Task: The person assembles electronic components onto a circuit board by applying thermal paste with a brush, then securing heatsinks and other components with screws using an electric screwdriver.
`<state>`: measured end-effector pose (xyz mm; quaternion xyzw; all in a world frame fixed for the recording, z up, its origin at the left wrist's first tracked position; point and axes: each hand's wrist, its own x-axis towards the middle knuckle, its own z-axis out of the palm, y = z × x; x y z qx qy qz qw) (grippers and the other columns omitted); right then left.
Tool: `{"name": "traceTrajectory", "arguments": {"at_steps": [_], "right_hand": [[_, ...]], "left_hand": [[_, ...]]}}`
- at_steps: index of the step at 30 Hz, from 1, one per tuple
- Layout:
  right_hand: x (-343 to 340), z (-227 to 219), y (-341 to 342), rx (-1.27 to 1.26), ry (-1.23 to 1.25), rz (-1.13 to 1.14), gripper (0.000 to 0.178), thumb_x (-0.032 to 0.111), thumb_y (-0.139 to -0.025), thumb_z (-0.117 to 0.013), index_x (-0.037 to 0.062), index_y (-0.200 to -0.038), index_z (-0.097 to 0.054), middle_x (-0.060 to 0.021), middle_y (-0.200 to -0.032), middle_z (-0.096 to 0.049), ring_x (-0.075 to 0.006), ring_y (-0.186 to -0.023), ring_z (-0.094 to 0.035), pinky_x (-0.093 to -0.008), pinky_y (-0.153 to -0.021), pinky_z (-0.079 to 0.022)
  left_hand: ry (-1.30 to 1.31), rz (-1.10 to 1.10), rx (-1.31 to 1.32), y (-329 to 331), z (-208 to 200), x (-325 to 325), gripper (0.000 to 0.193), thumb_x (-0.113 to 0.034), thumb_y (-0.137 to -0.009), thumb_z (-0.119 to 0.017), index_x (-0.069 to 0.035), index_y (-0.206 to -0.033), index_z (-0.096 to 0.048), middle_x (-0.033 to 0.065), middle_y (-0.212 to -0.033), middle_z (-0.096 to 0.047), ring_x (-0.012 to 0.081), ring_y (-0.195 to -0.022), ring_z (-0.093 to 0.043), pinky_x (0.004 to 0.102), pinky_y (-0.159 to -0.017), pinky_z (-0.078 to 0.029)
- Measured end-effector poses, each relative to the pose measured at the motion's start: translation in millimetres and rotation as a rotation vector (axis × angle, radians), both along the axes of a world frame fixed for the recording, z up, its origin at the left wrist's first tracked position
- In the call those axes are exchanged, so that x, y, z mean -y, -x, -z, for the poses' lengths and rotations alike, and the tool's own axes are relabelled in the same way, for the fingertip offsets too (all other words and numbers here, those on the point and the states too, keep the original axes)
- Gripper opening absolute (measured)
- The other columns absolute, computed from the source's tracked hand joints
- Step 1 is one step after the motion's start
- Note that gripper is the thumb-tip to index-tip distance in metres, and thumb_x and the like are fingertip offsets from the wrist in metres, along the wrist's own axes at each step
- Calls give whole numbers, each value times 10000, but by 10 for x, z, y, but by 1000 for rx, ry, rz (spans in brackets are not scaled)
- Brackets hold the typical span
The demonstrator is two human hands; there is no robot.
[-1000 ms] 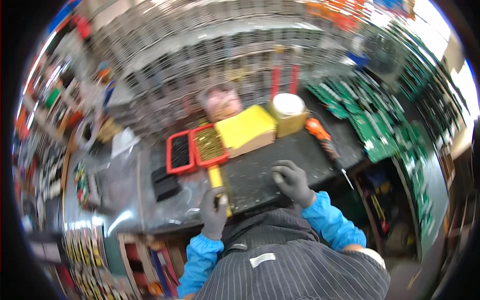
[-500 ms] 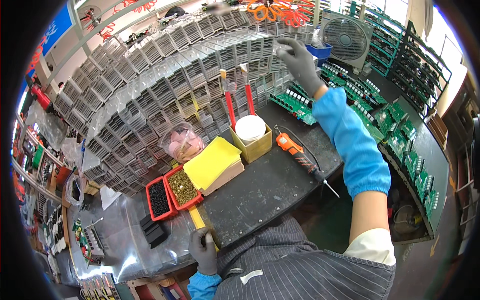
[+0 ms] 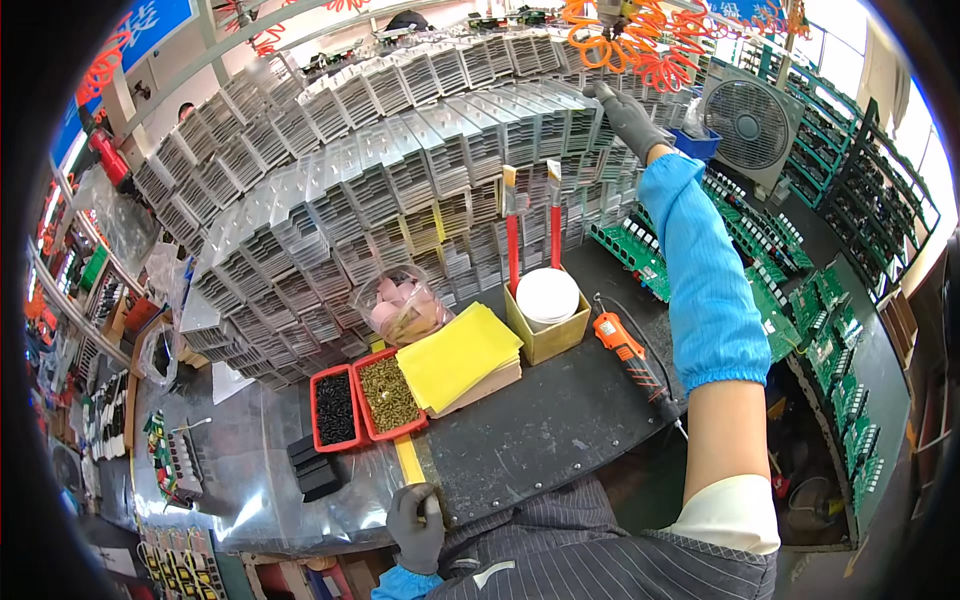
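My right hand (image 3: 628, 118), in a grey glove, reaches out to the upper right end of the stacked grey metal plates (image 3: 440, 135). Its fingers are stretched and its fingertips are at the top edge of the stack; no plate is lifted. At the front edge of the dark work table (image 3: 540, 425) my left hand (image 3: 416, 530), also gloved in grey, rests beside a yellow strip (image 3: 408, 460). Its fingers are loosely curled closed, with nothing visible in them. An orange electric screwdriver (image 3: 622, 340) lies on the table below my right forearm.
Red trays of black screws (image 3: 335, 408) and brass-coloured screws (image 3: 385, 392) stand beside yellow sheets (image 3: 462, 352). A box (image 3: 548, 340) has a white round lid and two red-handled brushes. Green circuit boards (image 3: 765, 300) line the right; a fan (image 3: 748, 125) stands behind.
My right hand has come down onto the end of the plate stack, and its fingers are closer together. The view has shifted, so the table things sit further right. My left hand stays at the table edge.
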<state>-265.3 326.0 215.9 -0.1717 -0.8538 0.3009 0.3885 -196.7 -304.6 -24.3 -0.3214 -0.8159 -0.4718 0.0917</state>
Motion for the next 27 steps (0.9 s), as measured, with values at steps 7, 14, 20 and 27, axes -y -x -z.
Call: {"name": "traceTrajectory", "arguments": {"at_steps": [7, 14, 20, 27], "right_hand": [[145, 34, 98, -103, 15, 88, 454, 418, -915, -603, 103, -1236, -659, -173, -1181, -686, -309, -1161, -610, -384, -996, -443], [-272, 153, 37, -63, 24, 189, 577, 391, -780, -719, 103, -1275, -643, -220, -1236, -658, -335, -1181, -618, -406, -995, -467], [-23, 255, 233, -198, -24, 339, 538, 375, -777, -766, -2, -1154, -695, -204, -1093, -703, -295, -994, -655, -393, -889, -493], [-614, 119, -1173, -401, -458, 551, 326, 230, -854, -737, 15, -1099, -721, -140, -992, -694, -224, -899, -653, -349, -815, -517]], "left_hand": [[13, -11, -32, 22, -30, 12, 149, -2, -800, -647, -56, -938, -667, 140, -875, -666, 326, -770, -667, 400, -681, -530], [-17, -18, -54, -17, 8, -33, 145, -21, -798, -668, -68, -935, -677, 135, -883, -673, 327, -784, -679, 397, -675, -542], [-5, -98, -51, -32, -10, 50, 134, -47, -809, -677, -74, -940, -679, 129, -905, -675, 329, -791, -681, 396, -670, -548], [-103, 31, -11, 75, 27, 28, 163, -105, -847, -677, -78, -1007, -667, 112, -918, -667, 322, -784, -674, 400, -668, -543]]}}
